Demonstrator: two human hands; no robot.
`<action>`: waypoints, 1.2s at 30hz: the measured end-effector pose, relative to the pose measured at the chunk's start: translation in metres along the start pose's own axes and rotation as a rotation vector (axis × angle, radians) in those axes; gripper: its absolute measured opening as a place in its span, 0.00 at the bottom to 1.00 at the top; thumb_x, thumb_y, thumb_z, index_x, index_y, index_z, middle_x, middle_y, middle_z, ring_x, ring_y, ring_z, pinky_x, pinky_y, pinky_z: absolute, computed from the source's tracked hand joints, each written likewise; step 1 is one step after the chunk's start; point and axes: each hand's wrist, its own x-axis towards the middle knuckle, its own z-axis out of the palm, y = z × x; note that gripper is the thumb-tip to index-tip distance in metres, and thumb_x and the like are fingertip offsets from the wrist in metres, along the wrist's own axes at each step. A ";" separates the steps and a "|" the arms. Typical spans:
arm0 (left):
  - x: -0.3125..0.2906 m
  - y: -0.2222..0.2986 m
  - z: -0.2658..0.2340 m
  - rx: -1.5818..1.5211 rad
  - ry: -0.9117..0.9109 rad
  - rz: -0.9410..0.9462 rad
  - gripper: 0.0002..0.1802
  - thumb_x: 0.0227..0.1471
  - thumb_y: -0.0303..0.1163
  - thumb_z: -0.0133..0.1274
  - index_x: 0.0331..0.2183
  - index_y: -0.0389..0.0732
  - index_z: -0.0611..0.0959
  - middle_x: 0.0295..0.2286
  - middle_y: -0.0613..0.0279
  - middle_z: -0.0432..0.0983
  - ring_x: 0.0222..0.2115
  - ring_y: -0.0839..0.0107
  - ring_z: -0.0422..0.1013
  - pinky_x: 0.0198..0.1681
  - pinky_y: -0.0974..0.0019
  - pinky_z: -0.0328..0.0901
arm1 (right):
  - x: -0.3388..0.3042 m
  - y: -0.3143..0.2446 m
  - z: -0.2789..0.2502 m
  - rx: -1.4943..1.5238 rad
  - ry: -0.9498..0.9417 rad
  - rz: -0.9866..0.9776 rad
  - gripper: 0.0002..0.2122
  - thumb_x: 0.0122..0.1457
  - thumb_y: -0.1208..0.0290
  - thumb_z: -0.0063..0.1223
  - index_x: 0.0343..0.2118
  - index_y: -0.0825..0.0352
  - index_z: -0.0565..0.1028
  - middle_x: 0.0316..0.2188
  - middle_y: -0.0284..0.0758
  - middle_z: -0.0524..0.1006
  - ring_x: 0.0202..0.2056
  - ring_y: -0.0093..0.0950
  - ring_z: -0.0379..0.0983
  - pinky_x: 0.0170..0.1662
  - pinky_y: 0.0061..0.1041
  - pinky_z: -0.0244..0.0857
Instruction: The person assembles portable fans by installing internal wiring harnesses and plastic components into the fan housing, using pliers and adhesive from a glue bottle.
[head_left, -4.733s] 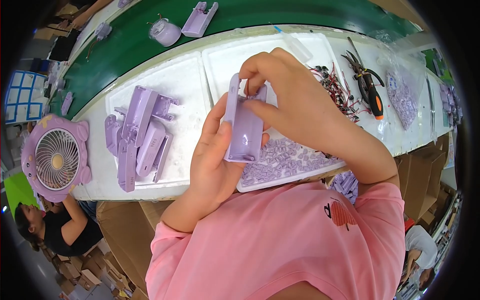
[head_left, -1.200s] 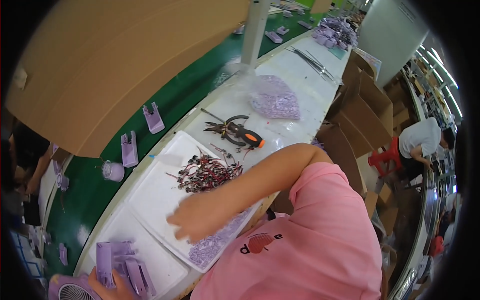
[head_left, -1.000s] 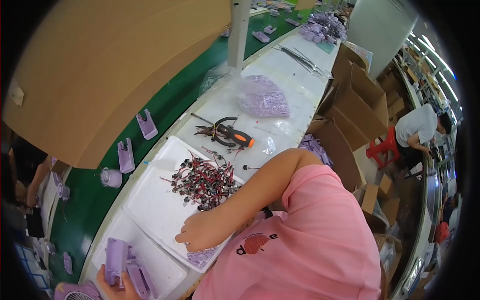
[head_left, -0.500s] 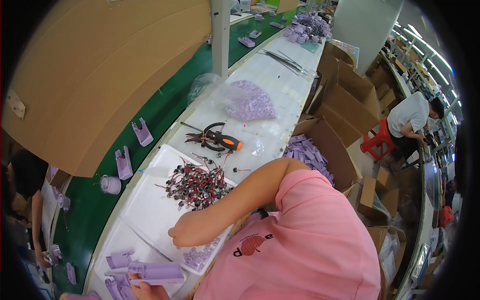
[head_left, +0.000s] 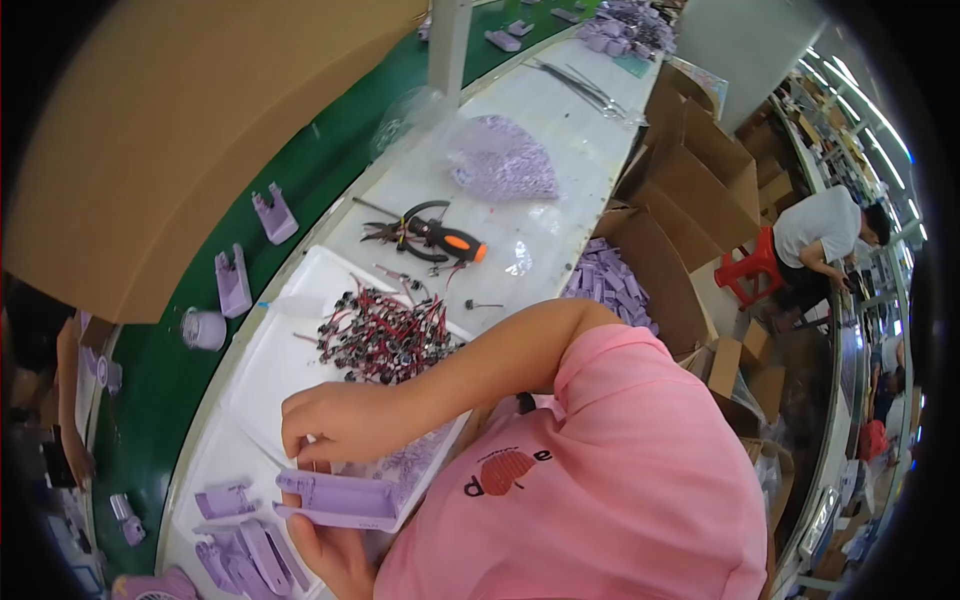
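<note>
My left hand (head_left: 332, 555) grips a pale purple plastic housing (head_left: 345, 508), a long open trough, near the bottom of the view. Just above its left end, my right hand (head_left: 350, 422) is closed with fingertips pinched together; what they hold is too small to make out. Under my right forearm lies a white tray (head_left: 262, 368) with a heap of small black parts on red and black wires (head_left: 385, 335). Small clear purplish pieces (head_left: 425, 462) lie in the tray's near corner, partly hidden by my arm. More purple housings (head_left: 245, 560) lie left of my left hand.
Pliers (head_left: 425, 235) and a bag of small purple pieces (head_left: 505, 160) lie farther up the white table. A green conveyor (head_left: 165, 400) with purple parts runs along the left. Cardboard boxes (head_left: 690, 200) stand right. Another person's arm (head_left: 70, 400) is at far left.
My right hand has gone from above the tray's small clear pieces to the left end of the housing. The housing has come up and right in my left hand. The view has shifted slightly.
</note>
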 end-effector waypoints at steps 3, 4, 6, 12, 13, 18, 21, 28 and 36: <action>-0.001 0.003 -0.002 -0.003 -0.017 -0.055 0.30 0.58 0.44 0.38 0.54 0.31 0.59 0.54 0.48 0.56 0.55 0.58 0.55 0.59 0.55 0.48 | -0.002 0.008 0.003 -0.103 0.029 -0.095 0.04 0.48 0.74 0.54 0.27 0.67 0.73 0.28 0.36 0.69 0.32 0.33 0.70 0.35 0.28 0.66; -0.007 0.003 0.001 0.270 0.141 -0.054 0.31 0.58 0.45 0.38 0.54 0.30 0.60 0.52 0.46 0.59 0.53 0.57 0.58 0.58 0.57 0.50 | -0.004 0.006 0.001 -0.184 0.025 -0.101 0.04 0.48 0.72 0.53 0.25 0.66 0.73 0.27 0.35 0.69 0.30 0.33 0.70 0.32 0.28 0.66; 0.002 0.002 -0.004 -0.006 0.135 -0.133 0.32 0.56 0.44 0.43 0.53 0.30 0.60 0.50 0.45 0.61 0.52 0.55 0.60 0.57 0.56 0.53 | -0.004 0.006 -0.010 -0.358 -0.084 -0.186 0.03 0.49 0.72 0.52 0.25 0.65 0.74 0.26 0.34 0.69 0.29 0.31 0.70 0.30 0.28 0.66; -0.001 0.014 -0.021 -0.260 0.029 -0.300 0.35 0.52 0.46 0.49 0.53 0.31 0.61 0.53 0.44 0.59 0.57 0.51 0.53 0.54 0.53 0.59 | 0.003 -0.019 -0.032 -0.429 -0.376 -0.136 0.09 0.46 0.75 0.50 0.33 0.64 0.75 0.27 0.33 0.70 0.30 0.32 0.70 0.31 0.27 0.67; 0.000 0.014 -0.021 -0.254 -0.032 -0.303 0.35 0.52 0.46 0.50 0.53 0.31 0.61 0.53 0.44 0.58 0.57 0.52 0.53 0.54 0.54 0.58 | 0.005 -0.016 -0.032 -0.475 -0.355 -0.218 0.08 0.47 0.76 0.51 0.32 0.65 0.75 0.27 0.34 0.71 0.30 0.33 0.70 0.32 0.27 0.66; 0.005 0.008 -0.012 -0.163 -0.090 -0.147 0.35 0.51 0.44 0.53 0.53 0.34 0.61 0.53 0.50 0.59 0.57 0.60 0.55 0.56 0.56 0.55 | 0.005 -0.025 -0.023 -0.378 -0.167 -0.026 0.04 0.49 0.78 0.55 0.29 0.69 0.74 0.26 0.33 0.73 0.27 0.31 0.70 0.30 0.27 0.64; 0.003 0.005 -0.009 -0.162 -0.068 -0.060 0.33 0.49 0.35 0.57 0.53 0.40 0.61 0.52 0.52 0.61 0.55 0.62 0.58 0.56 0.57 0.55 | 0.002 -0.035 -0.018 -0.212 -0.088 -0.068 0.07 0.46 0.83 0.57 0.29 0.68 0.74 0.26 0.36 0.73 0.25 0.27 0.69 0.27 0.23 0.63; 0.005 -0.009 -0.004 -0.011 -0.157 0.160 0.35 0.43 0.22 0.59 0.51 0.42 0.60 0.48 0.54 0.62 0.50 0.64 0.62 0.51 0.61 0.62 | -0.005 -0.032 0.004 -0.139 0.033 -0.107 0.08 0.45 0.83 0.59 0.29 0.68 0.74 0.25 0.35 0.71 0.21 0.24 0.67 0.22 0.20 0.60; 0.011 -0.016 -0.009 0.159 -0.256 0.366 0.37 0.39 0.16 0.60 0.50 0.42 0.61 0.48 0.51 0.59 0.48 0.62 0.63 0.49 0.61 0.64 | -0.005 -0.033 0.007 0.003 0.115 0.015 0.10 0.44 0.84 0.58 0.31 0.68 0.73 0.27 0.35 0.70 0.22 0.22 0.66 0.24 0.20 0.60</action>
